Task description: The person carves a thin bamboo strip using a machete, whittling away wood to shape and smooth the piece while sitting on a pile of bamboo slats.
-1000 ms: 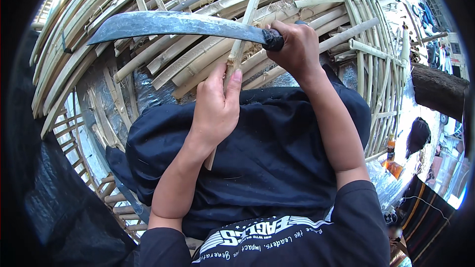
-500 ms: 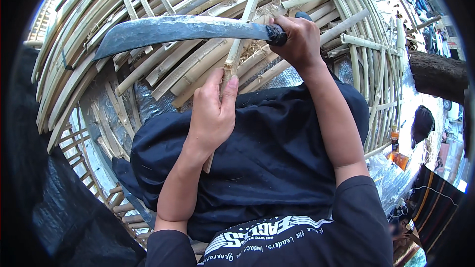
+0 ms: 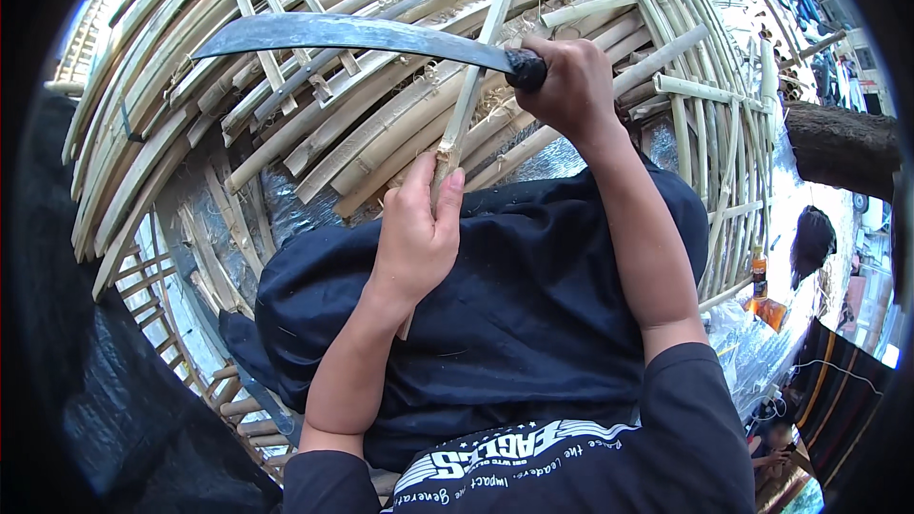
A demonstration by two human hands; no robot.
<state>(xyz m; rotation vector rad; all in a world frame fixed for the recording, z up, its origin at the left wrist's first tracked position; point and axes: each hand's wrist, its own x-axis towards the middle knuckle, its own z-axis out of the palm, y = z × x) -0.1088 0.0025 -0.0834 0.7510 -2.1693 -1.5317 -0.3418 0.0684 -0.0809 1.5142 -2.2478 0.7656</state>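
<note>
My left hand (image 3: 419,233) is closed around the lower part of a long bamboo strip (image 3: 478,81), which slants up and away to the far edge. Its near end pokes out below my wrist over the dark cloth on my lap. My right hand (image 3: 574,90) grips the dark handle of a machete (image 3: 352,33). The wide, curved blade points left and crosses the bamboo strip near the handle end. Whether the edge touches the strip, I cannot tell. A rough, pale patch shows on the strip just above my left fingers.
Piles of split bamboo (image 3: 381,138) spread ahead and to the left. Bundled bamboo strips (image 3: 714,86) lie on the right. A thick log (image 3: 843,145) stands at the far right, with a bottle (image 3: 759,271) nearer me. A person (image 3: 776,447) is at the lower right.
The machete has tilted, its tip rising and its handle end dropping slightly toward me along the strip. My left hand and the strip have shifted slightly right and nearer.
</note>
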